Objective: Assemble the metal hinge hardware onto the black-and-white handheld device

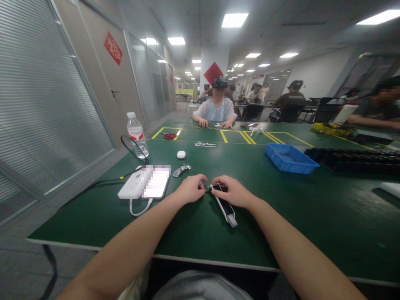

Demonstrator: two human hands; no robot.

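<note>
A long white and black device [225,205] lies on the green table, its near end a pale grey piece. My right hand [233,191] is closed at the far end of the device, thumb and fingers bent round a small dark part there. My left hand [191,189] is just left of it, thumb and index finger pinched on a small thin metallic piece [207,187] that reaches toward the device. Exactly what this piece is cannot be made out. A curved grey metallic part [181,170] rests beyond my left hand.
On the left are a white power bank [131,184], a lit phone [157,183], cables and a water bottle [136,135]. Farther off are a white case [181,154], red scissors [169,136] and a seated person [215,109]. A blue tray [290,159] stands right.
</note>
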